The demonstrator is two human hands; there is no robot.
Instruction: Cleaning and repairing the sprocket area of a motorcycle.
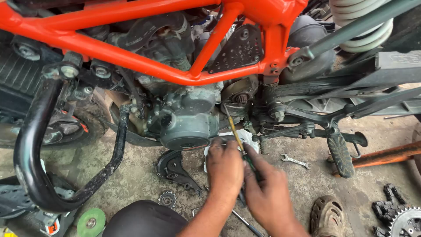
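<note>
Gripping the green-handled screwdriver with its long yellowish shaft (237, 134), the right hand (268, 195) has its fingers curled tight around the handle, while the left hand (224, 166) lies just beside it, fingers bent down against the shaft to steady it. The tip points up toward the small toothed sprocket (240, 98) at the rear of the grey metal engine case (188, 118), beneath the orange tubular frame (131, 57). Doing this well probably means keeping the shaft in line with the tip and pressing evenly. A small silver spanner (295, 161) lies apart on the concrete floor (136, 175).
</note>
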